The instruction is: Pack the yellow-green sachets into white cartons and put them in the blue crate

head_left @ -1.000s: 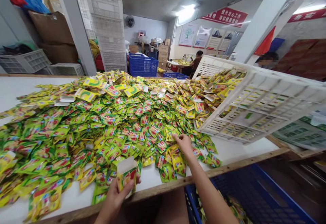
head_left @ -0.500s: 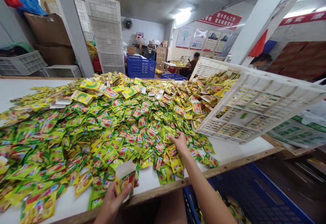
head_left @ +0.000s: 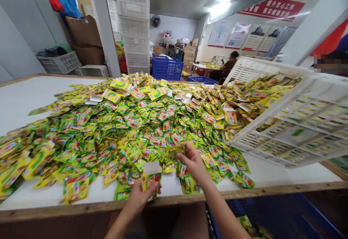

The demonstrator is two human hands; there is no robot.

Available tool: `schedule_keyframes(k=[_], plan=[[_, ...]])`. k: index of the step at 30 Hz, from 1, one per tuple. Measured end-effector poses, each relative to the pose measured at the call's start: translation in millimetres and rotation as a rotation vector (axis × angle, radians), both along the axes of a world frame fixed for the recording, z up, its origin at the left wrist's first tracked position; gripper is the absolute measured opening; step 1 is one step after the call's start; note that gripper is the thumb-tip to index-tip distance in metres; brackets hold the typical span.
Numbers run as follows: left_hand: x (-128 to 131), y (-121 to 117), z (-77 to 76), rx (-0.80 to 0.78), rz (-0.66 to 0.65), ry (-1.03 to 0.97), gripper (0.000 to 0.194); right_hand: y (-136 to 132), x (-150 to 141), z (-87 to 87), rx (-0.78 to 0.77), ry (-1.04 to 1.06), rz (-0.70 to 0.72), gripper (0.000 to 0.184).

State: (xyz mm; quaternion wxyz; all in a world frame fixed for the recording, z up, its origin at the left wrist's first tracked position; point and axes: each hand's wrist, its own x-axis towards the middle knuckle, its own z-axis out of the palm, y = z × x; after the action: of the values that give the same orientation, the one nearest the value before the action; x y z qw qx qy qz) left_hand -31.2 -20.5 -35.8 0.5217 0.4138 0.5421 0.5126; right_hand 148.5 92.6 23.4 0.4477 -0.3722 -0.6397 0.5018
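Observation:
Near the table's front edge my left hand point(head_left: 144, 193) is closed around a small printed carton point(head_left: 152, 179), its white top flap standing up. To the right and slightly farther back, my right hand point(head_left: 191, 161) pinches a yellow-green sachet point(head_left: 175, 149) between thumb and fingers. The sachet is tilted nearly edge-on, above and to the right of the carton and apart from it. Behind both hands spreads a large heap of green and yellow sachets point(head_left: 133, 134). Small yellow cartons point(head_left: 119, 84) lie along the heap's back.
A white plastic crate point(head_left: 272, 137) lies tipped on the right, cartons spilling from its mouth. Below the table's wooden edge point(head_left: 108, 207) is a blue crate point(head_left: 285, 210) with packets inside. Stacked white crates point(head_left: 135, 32) stand behind the table. Two other people are farther back.
My right hand has lifted a sachet from the heap and brought it nearer the carton. My left hand still holds the carton. The camera view has turned left.

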Motion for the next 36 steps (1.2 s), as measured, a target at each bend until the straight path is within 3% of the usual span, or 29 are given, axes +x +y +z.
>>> schedule_keyframes(k=[2, 4, 9, 16, 24, 28, 33, 36], plan=[[0.7, 0.7, -2.6, -0.030, -0.003, -0.007, 0.040, -13.9, -15.3, 8.7, -0.006, 0.024, 0.171, 0.022], [1.1, 1.1, -4.3, -0.035, -0.019, 0.005, 0.040, -22.3, -27.2, 14.3, 0.067, -0.063, 0.234, 0.018], [-0.1, 2.8, -3.8, 0.006, -0.049, 0.035, 0.036, -26.9, -38.5, 18.8, 0.355, -0.388, 0.234, 0.023], [-0.9, 2.7, -2.8, 0.010, -0.049, 0.041, 0.036, -31.6, -49.8, 29.8, 0.566, -0.652, 0.318, 0.023], [-1.5, 0.7, -15.2, 0.004, -0.021, 0.005, 0.036, -31.5, -53.2, 31.6, 0.474, -0.658, 0.234, 0.020], [-1.3, -0.7, -7.7, 0.010, -0.044, 0.029, 0.037, -36.5, -49.8, 31.5, 0.540, -0.645, 0.265, 0.015], [1.3, -1.9, 3.8, -0.025, 0.093, 0.075, 0.039, -48.8, -43.9, 35.8, 0.606, -0.671, 0.293, 0.009], [6.5, -1.0, 7.4, -0.009, 0.065, 0.093, 0.036, -52.5, -40.7, 37.4, 0.654, -0.725, 0.275, 0.007]])
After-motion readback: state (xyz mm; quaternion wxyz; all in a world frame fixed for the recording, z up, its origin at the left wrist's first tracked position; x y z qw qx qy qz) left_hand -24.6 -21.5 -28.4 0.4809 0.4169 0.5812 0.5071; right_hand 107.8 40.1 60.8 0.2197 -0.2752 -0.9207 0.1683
